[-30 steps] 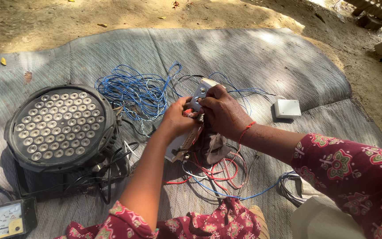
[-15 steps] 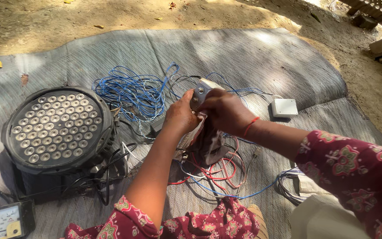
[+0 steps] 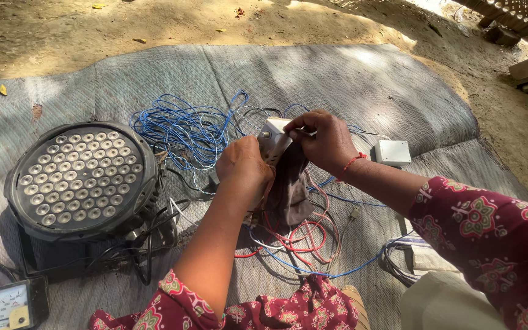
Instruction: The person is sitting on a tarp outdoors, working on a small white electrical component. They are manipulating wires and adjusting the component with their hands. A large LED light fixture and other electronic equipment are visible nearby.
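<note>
Two bare hands meet over a grey woven mat [image 3: 349,79] spread on sandy ground, seen from the head camera. Left hand [image 3: 244,168]: fingers closed around a small grey box [image 3: 274,139] and the top of a dark cloth [image 3: 291,189], which hangs down from the grip. Right hand [image 3: 324,139]: fingers pinched together on the upper edge of the box, with a red thread [image 3: 351,164] tied round the wrist. Box: held just above the mat, near its middle, tilted, between the two hands and touching both. Red wires [image 3: 297,235] and blue and white strands lie in loose loops on the mat directly below the hands. Blue wire [image 3: 181,131] forms a larger tangled heap just beyond the left hand, between it and a round black lamp [image 3: 80,180]. Lamp: rests on the mat well to the left, its face filled with rows of small pale lenses, dark cables running out beneath it. Meter [image 3: 10,305]: a dial instrument with a yellow knob, at the lower left corner, near the lamp. White square box [image 3: 393,153]: lies flat on the mat just right of the right wrist, apart from it. Both sleeves are red with a flower pattern.
</note>
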